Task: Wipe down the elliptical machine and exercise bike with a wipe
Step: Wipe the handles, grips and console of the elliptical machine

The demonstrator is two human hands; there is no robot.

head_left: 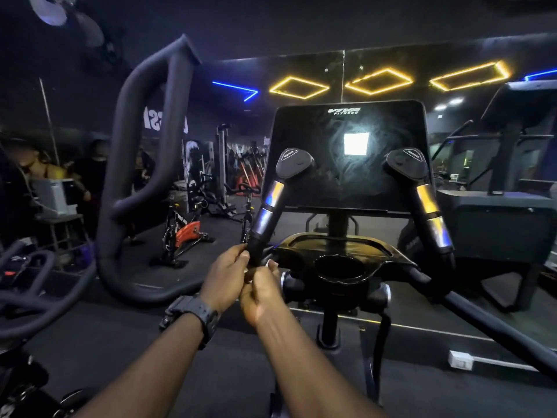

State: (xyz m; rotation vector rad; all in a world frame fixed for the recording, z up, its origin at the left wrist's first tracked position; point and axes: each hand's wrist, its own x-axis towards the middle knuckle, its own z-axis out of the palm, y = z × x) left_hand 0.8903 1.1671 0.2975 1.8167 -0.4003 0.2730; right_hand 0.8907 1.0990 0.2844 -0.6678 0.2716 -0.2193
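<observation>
Wipe (266, 264): only a small white scrap shows between both hands, at the base of the elliptical's left inner handlebar (265, 220). Left hand (227, 274) fingers curl round the bar's lower end; right hand (260, 292) fingers pinch the wipe. Risks, as I judge: wipe bunches and skips the metal sensor bands; the smeared console screen (346, 152) gets missed.

Console (346, 155) behind cup holder (337, 270)
</observation>
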